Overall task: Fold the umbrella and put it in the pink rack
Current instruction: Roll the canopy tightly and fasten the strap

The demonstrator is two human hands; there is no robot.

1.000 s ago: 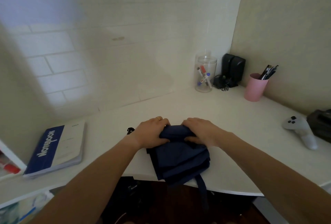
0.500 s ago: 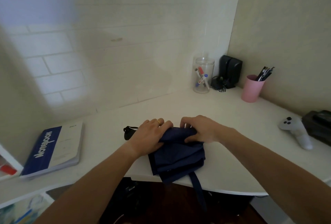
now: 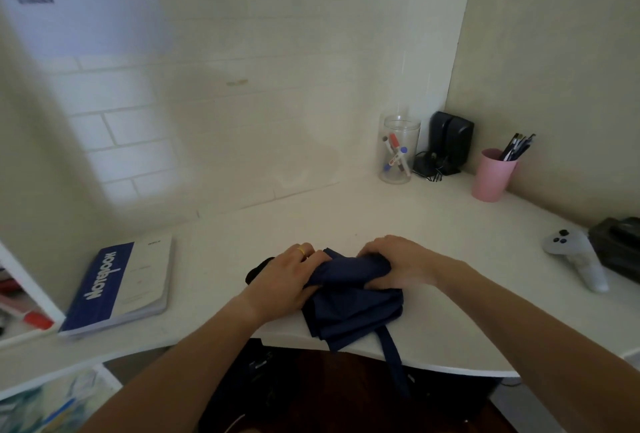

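A dark navy umbrella (image 3: 353, 308) lies collapsed on the white desk (image 3: 346, 221) near its front edge, its cloth bunched and a strap hanging over the edge. My left hand (image 3: 287, 280) grips the cloth on the left side, with the black handle end poking out from under it. My right hand (image 3: 398, 261) grips the rolled top of the cloth on the right. A pink rack is not in view; only a pink cup (image 3: 493, 174) with pens stands at the back right.
A blue and white notebook (image 3: 121, 285) lies at the left. A clear jar of markers (image 3: 398, 150) and a black speaker (image 3: 450, 141) stand in the back corner. A white game controller (image 3: 575, 257) and a black box (image 3: 616, 245) lie at the right.
Both hands have rolled the upper cloth toward me into a tighter bundle, and the black handle end now shows left of my left hand. The camera view has tilted slightly.
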